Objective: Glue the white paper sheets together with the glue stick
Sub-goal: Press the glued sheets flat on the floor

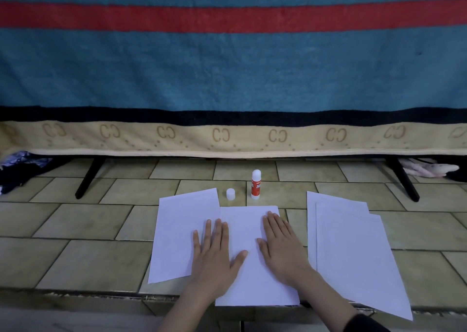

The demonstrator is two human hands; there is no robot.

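Note:
Two white paper sheets lie joined on the tiled surface: a left sheet [177,233] and a middle sheet [249,233] that overlaps its right edge. My left hand [213,253] lies flat, fingers straight, across the overlap. On the middle sheet, my right hand [281,247] presses flat as well. The glue stick [256,184], red and white, stands upright just beyond the sheets with its white glue tip exposed. Its white cap [230,194] stands apart to its left.
A stack of loose white sheets [353,253] lies to the right, reaching over the front edge. Behind hangs a blue, red and beige blanket [227,79] over a frame with black legs [88,177]. Bundled cloth sits at both far sides.

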